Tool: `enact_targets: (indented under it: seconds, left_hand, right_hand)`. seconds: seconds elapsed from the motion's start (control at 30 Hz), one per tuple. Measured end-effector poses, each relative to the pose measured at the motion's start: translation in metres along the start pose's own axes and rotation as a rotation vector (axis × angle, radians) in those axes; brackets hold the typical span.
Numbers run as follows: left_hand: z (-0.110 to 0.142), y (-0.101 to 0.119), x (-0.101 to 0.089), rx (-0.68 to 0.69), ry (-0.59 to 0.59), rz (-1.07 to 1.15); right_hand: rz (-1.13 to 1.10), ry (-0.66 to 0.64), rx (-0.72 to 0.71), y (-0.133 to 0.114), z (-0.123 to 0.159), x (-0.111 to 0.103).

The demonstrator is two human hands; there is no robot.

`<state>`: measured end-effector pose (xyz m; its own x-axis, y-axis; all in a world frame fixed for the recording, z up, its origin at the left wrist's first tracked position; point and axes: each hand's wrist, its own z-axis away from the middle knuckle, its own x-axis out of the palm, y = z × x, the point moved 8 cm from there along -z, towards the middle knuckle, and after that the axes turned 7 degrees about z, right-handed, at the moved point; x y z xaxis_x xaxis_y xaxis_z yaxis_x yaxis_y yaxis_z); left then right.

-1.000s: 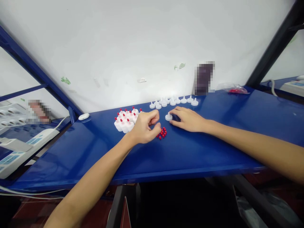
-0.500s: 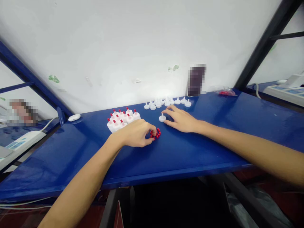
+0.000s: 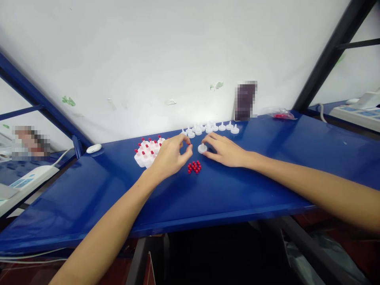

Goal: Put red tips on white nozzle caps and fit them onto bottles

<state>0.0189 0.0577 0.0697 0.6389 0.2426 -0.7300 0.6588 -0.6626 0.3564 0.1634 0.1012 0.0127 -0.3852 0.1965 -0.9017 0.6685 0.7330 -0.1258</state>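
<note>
Between thumb and forefinger, my left hand pinches a small red cap, mostly hidden by the fingertips. Just right of it, my right hand has its fingers around a white nozzle lid, which stands upright on the blue table. Below my left fingers lies a loose cluster of small red caps. Several white nozzle lids with red caps on their tips stand grouped on the left, partly behind my left hand. Uncapped white nozzle lids stand along the wall side.
A dark blurred-out phone-like slab leans against the wall. To its right lies a clear plastic bag with something red inside. A white oval case sits at the back left, near the blue frame post.
My left hand has lifted from the red cluster and moved up toward the white lid, with a red cap in its fingertips. My right hand stays nearly still at the lid.
</note>
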Motion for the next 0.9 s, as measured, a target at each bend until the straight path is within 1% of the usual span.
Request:
enact_targets:
  seconds: [0.07, 0.17, 0.23, 0.33, 0.4, 0.53, 0.67, 0.77, 0.9]
  left_hand:
    - [0.0, -0.002, -0.001, -0.011, 0.04, 0.026]
    - [0.001, -0.003, -0.003, -0.018, 0.09, 0.056]
    - [0.002, -0.003, -0.001, -0.006, 0.092, 0.057]
    - [0.003, -0.003, 0.005, 0.002, 0.058, 0.096]
    - [0.005, -0.003, 0.009, -0.006, 0.033, 0.156]
    - [0.007, 0.002, 0.013, -0.004, -0.021, 0.312]
    - [0.009, 0.007, 0.009, 0.054, -0.01, 0.414]
    - [0.01, 0.008, 0.009, 0.104, -0.013, 0.411]
    - [0.01, 0.006, 0.011, 0.146, -0.015, 0.314]
  right_hand:
    - [-0.016, 0.034, -0.05, -0.011, 0.0, -0.007]
    - [-0.025, 0.086, -0.084, -0.023, 0.001, -0.016]
    - [0.003, 0.121, -0.11, -0.028, 0.002, -0.02]
    - [0.057, 0.169, -0.151, -0.035, 0.003, -0.024]
    - [0.059, 0.188, -0.139, -0.034, 0.004, -0.026]
    - [-0.016, 0.221, -0.069, -0.028, 0.005, -0.028]
    - [-0.083, 0.265, -0.059, -0.026, 0.006, -0.031]
    - [-0.07, 0.306, -0.087, -0.029, 0.007, -0.034]
    - [-0.051, 0.348, -0.113, -0.033, 0.008, -0.038]
